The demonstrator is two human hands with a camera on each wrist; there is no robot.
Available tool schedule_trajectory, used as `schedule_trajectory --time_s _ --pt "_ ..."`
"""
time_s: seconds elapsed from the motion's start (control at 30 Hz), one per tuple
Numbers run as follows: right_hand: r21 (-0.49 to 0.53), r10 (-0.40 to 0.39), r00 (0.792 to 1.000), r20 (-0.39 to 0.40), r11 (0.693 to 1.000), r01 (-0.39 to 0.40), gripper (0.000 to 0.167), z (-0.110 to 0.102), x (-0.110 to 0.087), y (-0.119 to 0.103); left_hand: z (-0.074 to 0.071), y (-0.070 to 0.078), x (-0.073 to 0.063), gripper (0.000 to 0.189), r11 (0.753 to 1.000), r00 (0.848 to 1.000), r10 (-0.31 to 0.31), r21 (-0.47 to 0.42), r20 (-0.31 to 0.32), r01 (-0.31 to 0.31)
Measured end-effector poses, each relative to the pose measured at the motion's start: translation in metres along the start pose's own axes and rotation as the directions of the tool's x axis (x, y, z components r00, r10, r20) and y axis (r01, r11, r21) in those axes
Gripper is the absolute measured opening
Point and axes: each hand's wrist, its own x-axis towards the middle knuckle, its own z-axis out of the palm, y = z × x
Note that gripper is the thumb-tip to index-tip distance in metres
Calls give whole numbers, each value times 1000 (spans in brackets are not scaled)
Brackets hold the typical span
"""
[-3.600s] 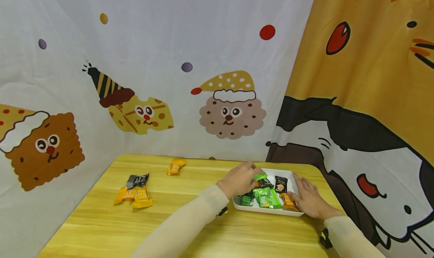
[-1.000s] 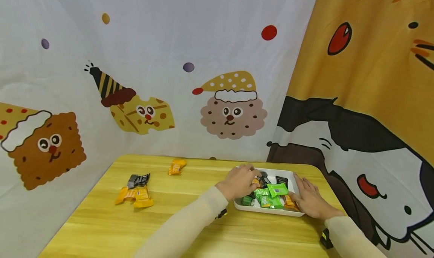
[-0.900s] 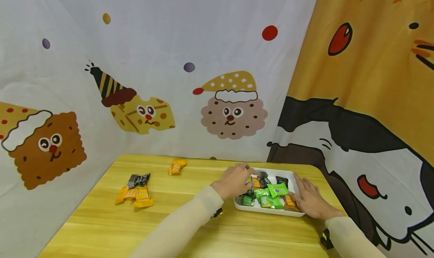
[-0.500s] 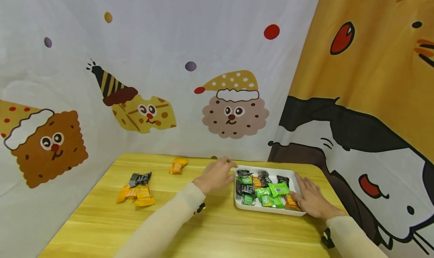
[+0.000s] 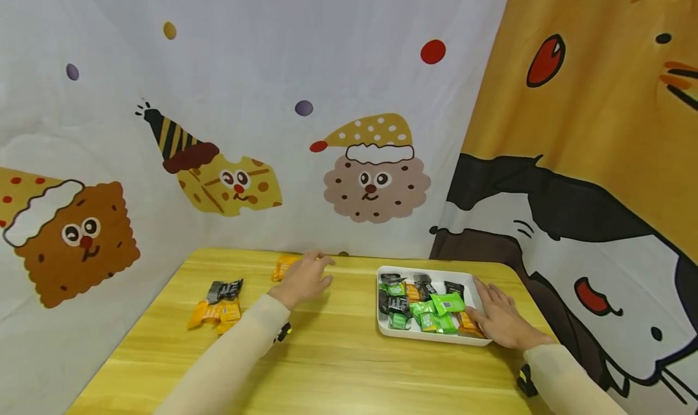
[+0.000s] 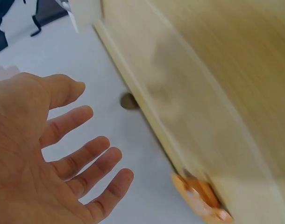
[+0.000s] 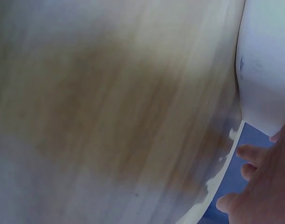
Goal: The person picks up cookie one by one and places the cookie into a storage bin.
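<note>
My left hand hovers over the back of the table, fingers spread and holding nothing. Partly behind it lies an orange-wrapped snack packet; the left wrist view shows this packet near the table's back edge, beyond the fingertips. At the right, my right hand rests against the side of a white tray, thumb over its rim near an orange packet, the other fingers fairly straight along the outside. Inside the tray lie several black packets, green packets and orange ones.
On the left of the wooden table a black packet lies against orange packets, partly covered by my left sleeve. A white printed curtain hangs behind the table and a yellow one at the right.
A green packet has come to rest on the pile in the tray. My left hand has left the tray and moved left to the lone orange packet. My right hand stays put.
</note>
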Motion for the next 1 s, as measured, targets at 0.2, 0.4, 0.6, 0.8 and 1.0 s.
schedule_trajectory --time_s 0.2,0.4,0.6,0.8,1.0 --pt "2 0 1000 -2 1000 0 96 1 4 -2 -3 -33 -9 43 999 999 -51 -10 3 51" --pt "5 2 1000 7 1000 -2 96 2 3 1 -6 -54 -14 47 996 996 -91 -7 -3 90" --pt "-4 -1 1000 -10 1000 1 96 3 1 0 -11 -64 -20 45 993 993 -114 -25 -2 114" --pt "-17 -18 1000 -16 1000 17 95 4 0 0 -9 -75 -27 47 987 987 -158 -8 18 158" --pt "-2 -19 1000 -8 1000 19 95 3 2 2 -8 -81 -32 50 981 981 -188 -30 52 190"
